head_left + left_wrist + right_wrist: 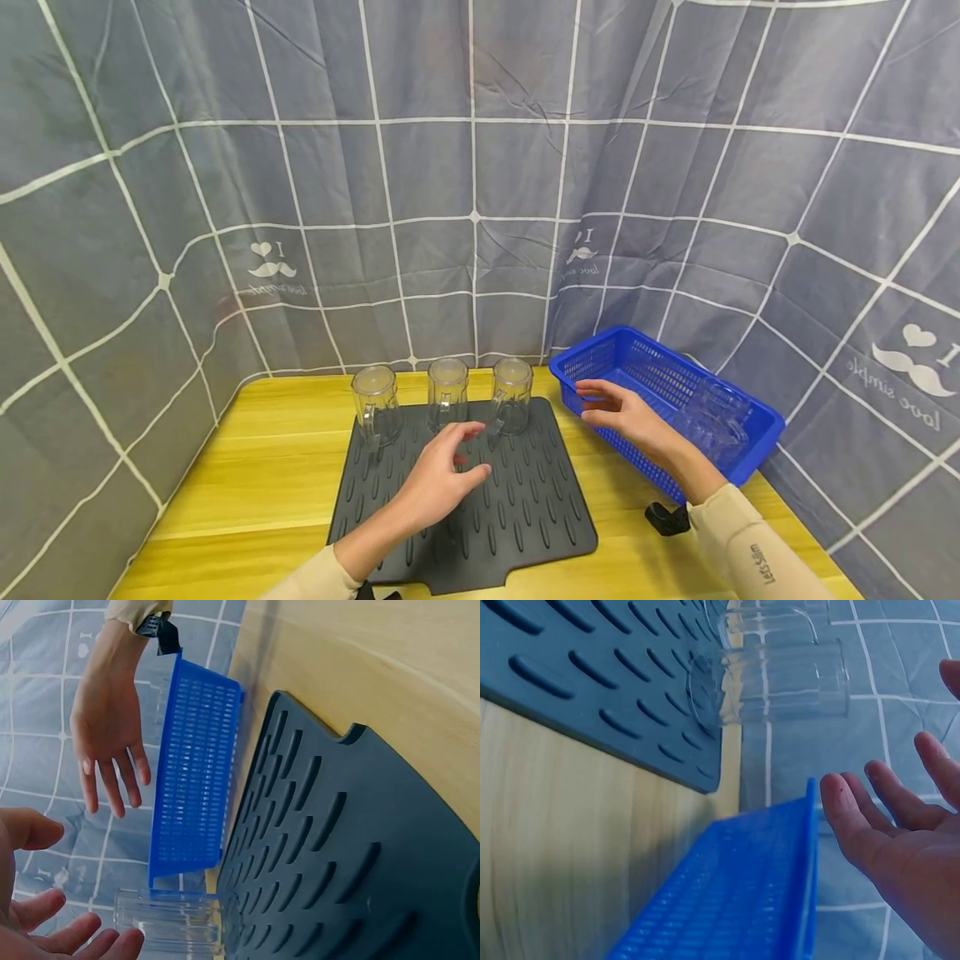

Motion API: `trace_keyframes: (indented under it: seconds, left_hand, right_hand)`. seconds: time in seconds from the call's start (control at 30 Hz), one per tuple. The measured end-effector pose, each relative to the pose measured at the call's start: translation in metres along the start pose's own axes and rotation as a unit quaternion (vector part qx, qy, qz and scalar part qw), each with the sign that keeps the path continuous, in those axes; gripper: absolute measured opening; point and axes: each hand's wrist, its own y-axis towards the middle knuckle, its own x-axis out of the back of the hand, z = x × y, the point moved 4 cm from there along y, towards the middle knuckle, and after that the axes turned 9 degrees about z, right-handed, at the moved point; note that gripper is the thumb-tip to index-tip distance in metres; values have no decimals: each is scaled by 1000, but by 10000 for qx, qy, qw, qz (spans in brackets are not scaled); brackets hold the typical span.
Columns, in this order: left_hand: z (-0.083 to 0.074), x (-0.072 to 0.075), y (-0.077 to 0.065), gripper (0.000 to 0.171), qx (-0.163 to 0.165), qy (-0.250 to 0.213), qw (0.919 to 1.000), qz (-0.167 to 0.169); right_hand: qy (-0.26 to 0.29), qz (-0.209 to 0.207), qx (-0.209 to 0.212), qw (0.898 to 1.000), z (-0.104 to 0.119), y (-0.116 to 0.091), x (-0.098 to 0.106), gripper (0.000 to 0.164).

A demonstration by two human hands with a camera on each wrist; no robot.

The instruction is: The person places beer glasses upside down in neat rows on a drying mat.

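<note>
My left hand [438,475] hovers over the dark drying mat [525,508], thumb and fingers spread apart with nothing between them. Three clear glass mugs stand in a row along the mat's far edge: a left mug [377,408], a middle mug [448,392] and a right mug [513,396]. The right one is nearest to the left hand's fingertips in the head view. Above the near side of the blue basket [622,337] is my right hand [626,417], empty, its fingers loosely bent. Clear glassware [716,417] lies inside the basket's right part.
The mat and basket share a yellow wood-grain table [247,467]. A grey curtain [420,183] with white grid lines hangs behind and on both sides. Black straps [667,518] circle the wrists at the beige sleeves [757,542].
</note>
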Motion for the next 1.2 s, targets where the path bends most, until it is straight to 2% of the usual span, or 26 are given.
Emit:
trace_keyframes:
  seconds: [0.23,0.43,0.7,0.97,1.2]
  left_hand:
    - [5,0,-4,53,-41,-149,9999,40]
    - [9,-1,-6,53,-40,-150,9999,8]
    - [16,-5,-9,52,77,-283,9996,59]
    - [19,-7,-13,52,164,-218,9996,102]
    - [19,-6,-14,52,138,-231,9996,78]
  right_hand:
    - [-479,-47,-57,9988,8,-9,21,60]
    - [-1089,-203,-147,9937,15,-20,44,60]
    - [-1692,-275,-241,9849,15,-33,69,58]
    - [-1938,-266,-284,9803,9,-42,90,56]
    - [-2397,-347,-368,9695,6,-46,103,54]
